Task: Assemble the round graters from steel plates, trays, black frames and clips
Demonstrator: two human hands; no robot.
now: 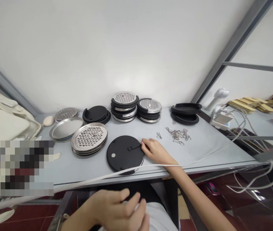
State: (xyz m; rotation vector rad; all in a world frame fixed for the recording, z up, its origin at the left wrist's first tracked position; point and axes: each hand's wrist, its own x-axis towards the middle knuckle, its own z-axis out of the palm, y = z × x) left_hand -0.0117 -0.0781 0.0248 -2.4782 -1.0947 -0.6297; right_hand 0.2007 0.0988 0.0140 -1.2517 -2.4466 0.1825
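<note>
A round black disc (124, 157) lies on the table close to its front edge, with a slot, a strap-like strip and a pale round dot on its face. At the disc's right rim, my right hand (152, 148) pinches a small metal wire clip (140, 141), mostly covered by the fingers. My left hand (120, 208) hovers low in front of the table over my lap, fingers bent and apart, holding nothing that I can see. Loose wire clips (178, 134) lie in a pile right of the disc, and a single clip (159, 135) rests nearer to it.
Stacked perforated metal plates (89, 138) and plain metal lids (66, 128) stand to the left. Behind are assembled stacks (124, 106) and black rings (186, 118). A white cable (165, 165) crosses the front. A scanner (219, 96) stands at right.
</note>
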